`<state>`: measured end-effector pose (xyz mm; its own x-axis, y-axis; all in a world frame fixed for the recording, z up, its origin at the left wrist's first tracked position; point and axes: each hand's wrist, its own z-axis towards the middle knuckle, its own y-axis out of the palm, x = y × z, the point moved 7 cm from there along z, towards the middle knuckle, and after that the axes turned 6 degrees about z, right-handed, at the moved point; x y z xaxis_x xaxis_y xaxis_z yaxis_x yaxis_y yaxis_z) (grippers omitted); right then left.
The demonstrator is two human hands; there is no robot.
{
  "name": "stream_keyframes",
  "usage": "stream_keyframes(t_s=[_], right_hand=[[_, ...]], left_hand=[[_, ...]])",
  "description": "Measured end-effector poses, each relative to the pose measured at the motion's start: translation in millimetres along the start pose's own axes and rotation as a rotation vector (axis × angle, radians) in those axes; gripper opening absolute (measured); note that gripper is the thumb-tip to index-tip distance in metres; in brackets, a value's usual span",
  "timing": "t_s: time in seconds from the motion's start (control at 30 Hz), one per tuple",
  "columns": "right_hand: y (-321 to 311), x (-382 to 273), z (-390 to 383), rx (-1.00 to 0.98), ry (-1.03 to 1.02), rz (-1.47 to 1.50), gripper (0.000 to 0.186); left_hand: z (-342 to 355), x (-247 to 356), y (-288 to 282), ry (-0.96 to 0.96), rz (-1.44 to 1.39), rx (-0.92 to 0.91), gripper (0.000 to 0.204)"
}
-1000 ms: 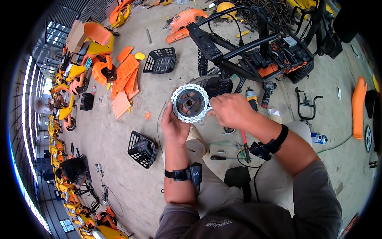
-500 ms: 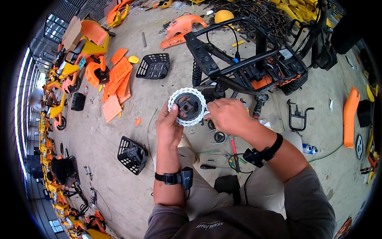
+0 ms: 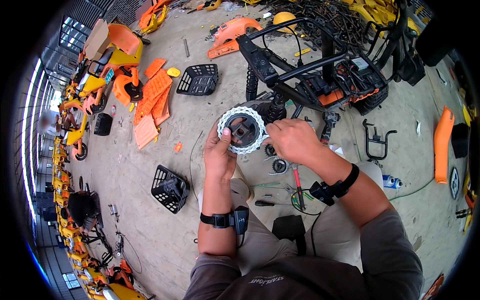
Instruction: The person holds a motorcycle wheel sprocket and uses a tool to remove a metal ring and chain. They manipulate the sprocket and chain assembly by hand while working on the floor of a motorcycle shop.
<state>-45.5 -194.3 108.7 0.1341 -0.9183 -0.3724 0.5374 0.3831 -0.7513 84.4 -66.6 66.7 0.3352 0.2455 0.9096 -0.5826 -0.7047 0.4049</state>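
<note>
A dark sprocket (image 3: 247, 131) ringed by a silver chain (image 3: 242, 149) is held up in front of me. My left hand (image 3: 218, 154) grips the sprocket and chain at the lower left, its thumb over the front. My right hand (image 3: 290, 137) pinches the chain at the sprocket's right side. Below my right hand lie small gears (image 3: 280, 165), a red-handled tool (image 3: 296, 182) and a screwdriver (image 3: 263, 203).
A black scooter frame (image 3: 282, 75) stands ahead, with a drill (image 3: 328, 124) beside it and a rack (image 3: 376, 141) rightward. Black baskets (image 3: 170, 187) and orange panels (image 3: 150, 100) lie left. Yellow scooters (image 3: 120, 47) line that side, where people (image 3: 82, 210) are at work.
My left thumb has moved onto the front of the sprocket. Both hands still hold it and have shifted only slightly.
</note>
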Motion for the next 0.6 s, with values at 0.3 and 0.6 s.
stream_keyframes(t_s=[0.3,0.6], right_hand=[[-11,-12,-11,0.004,-0.02,0.011,0.022],[-22,-14,-23,0.081,0.031,0.034,0.023]], left_hand=[[-18,-14,-9,-0.122,-0.186,0.034,0.036],[-36,-18,0,-0.132,-0.126,0.039,0.042]])
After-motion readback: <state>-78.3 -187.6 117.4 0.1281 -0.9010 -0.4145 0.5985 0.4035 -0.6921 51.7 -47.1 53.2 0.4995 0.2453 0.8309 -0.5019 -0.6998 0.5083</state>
